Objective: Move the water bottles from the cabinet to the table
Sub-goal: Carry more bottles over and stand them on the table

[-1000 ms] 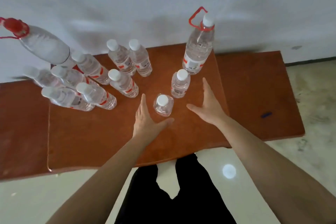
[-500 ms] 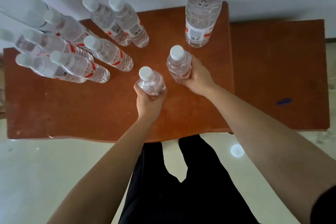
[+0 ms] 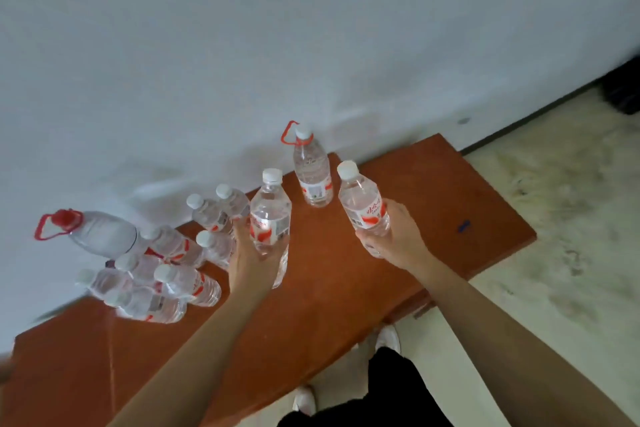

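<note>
Nearest the camera, both forearms reach out over the red-brown wooden top (image 3: 346, 288). Left hand (image 3: 254, 255) is wrapped around the lower body of a small water bottle (image 3: 270, 218), thumb and fingers clenched on it. Right hand (image 3: 394, 239) is likewise clamped on a second small bottle (image 3: 363, 206). Both bottles look lifted clear of the surface, caps up, tilted slightly away from the person.

Beyond the left hand: a cluster of small bottles (image 3: 162, 284) standing on the top, packed close, some touching. Behind them, a large red-capped jug (image 3: 100, 234) with a carry loop at far left. Further back, near the wall, a taller bottle with a red handle (image 3: 311, 170) stands between the two held bottles.

Progress, my read: if this wooden top is the cabinet, the job is early. Two bottles in hand, none visibly delivered, and roughly a dozen containers left to go. No separate table is in view, so I can't confirm the destination or anything already placed there.

Versus half a second earlier: the hands were gripping these two bottles while they stood on the surface; now both are raised. View has swung up and right, showing more wall and the floor past the right end.
</note>
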### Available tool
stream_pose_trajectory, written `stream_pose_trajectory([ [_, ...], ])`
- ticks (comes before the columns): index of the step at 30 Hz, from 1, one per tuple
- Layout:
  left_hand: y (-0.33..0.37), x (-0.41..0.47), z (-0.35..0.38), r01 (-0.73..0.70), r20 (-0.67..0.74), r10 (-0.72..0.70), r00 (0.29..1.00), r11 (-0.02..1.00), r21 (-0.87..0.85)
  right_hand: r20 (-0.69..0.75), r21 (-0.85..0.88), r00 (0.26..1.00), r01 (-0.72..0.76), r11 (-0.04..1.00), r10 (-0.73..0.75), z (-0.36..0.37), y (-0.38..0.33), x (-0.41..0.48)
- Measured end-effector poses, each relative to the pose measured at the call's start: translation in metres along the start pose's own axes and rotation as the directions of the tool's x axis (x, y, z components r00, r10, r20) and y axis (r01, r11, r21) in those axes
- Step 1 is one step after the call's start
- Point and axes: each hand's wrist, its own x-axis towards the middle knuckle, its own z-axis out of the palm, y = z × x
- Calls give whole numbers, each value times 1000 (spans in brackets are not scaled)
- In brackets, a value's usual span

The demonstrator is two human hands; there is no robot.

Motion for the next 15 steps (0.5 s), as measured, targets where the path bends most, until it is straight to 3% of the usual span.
stream_pose_trajectory([
  [3,9,2,-27,-199,-14,200,980,977,73,-282,59,955,-81,995,94,-14,-22,-42],
  [6,10,-2,-37,-449,13,453,891,878,165,-528,118,832,-127,985,171,-21,-36,-98],
  [8,14,-12,-32,-594,73,596,800,767,242,-641,83,748,-156,984,173,-31,-41,-145],
  [11,31,-43,-10,-771,145,767,625,577,267,-770,-179,638,-193,965,-15,-50,-46,-224],
  [13,49,-68,5,-852,171,845,507,460,252,-797,-371,580,-253,894,-167,-60,-49,-272],
  [15,71,-105,21,-924,217,904,367,328,195,-829,-437,517,-362,824,-213,-70,-50,-327],
])
